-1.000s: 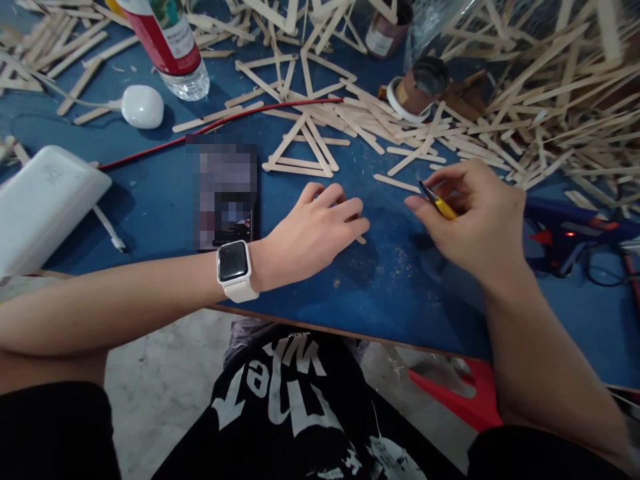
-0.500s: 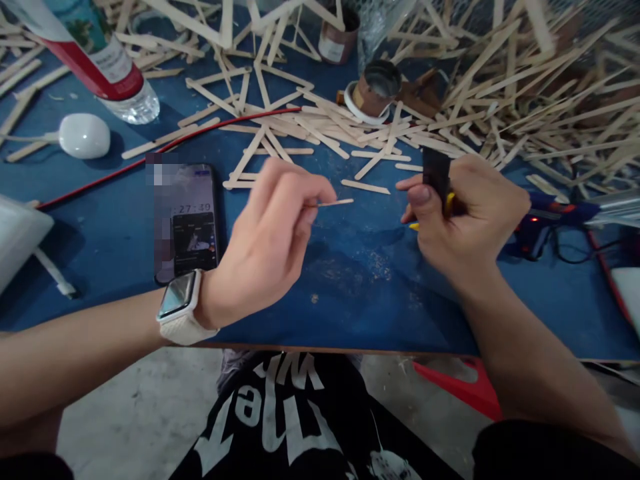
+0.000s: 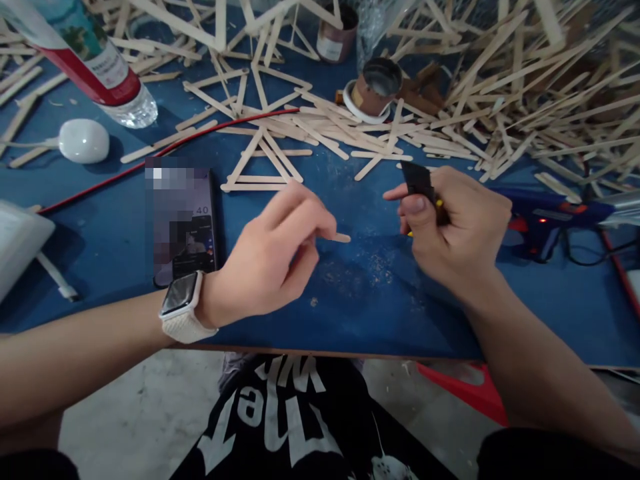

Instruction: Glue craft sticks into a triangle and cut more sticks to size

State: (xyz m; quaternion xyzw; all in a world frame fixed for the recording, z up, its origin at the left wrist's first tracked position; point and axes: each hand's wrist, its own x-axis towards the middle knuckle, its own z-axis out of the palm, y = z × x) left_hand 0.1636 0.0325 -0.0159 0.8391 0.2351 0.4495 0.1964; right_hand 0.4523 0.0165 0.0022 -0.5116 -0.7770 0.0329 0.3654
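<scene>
My left hand (image 3: 283, 253) has its thumb and fingers pinched on a wooden craft stick (image 3: 343, 237), and only one rounded end sticks out to the right. The hand is low over the blue table, and the rest of the stick is hidden by the fingers. Wrapped in my right hand (image 3: 453, 223) is a utility knife (image 3: 419, 179) with a black blade and bits of yellow on its handle. The blade points up and to the left, apart from the stick. Just beyond my left hand lies a triangle of craft sticks (image 3: 265, 157).
A phone (image 3: 187, 227) lies left of my left hand. A blue glue gun (image 3: 537, 223) with a red light is at the right. Heaped sticks (image 3: 500, 100), a small pot (image 3: 377, 87) and a bottle (image 3: 110, 73) stand farther back. A red cable (image 3: 200, 133) crosses the table.
The stick in my left hand has come down towards me, and less of it shows. A loose stick beyond my hands is no longer seen there. My right hand has shifted left with the knife.
</scene>
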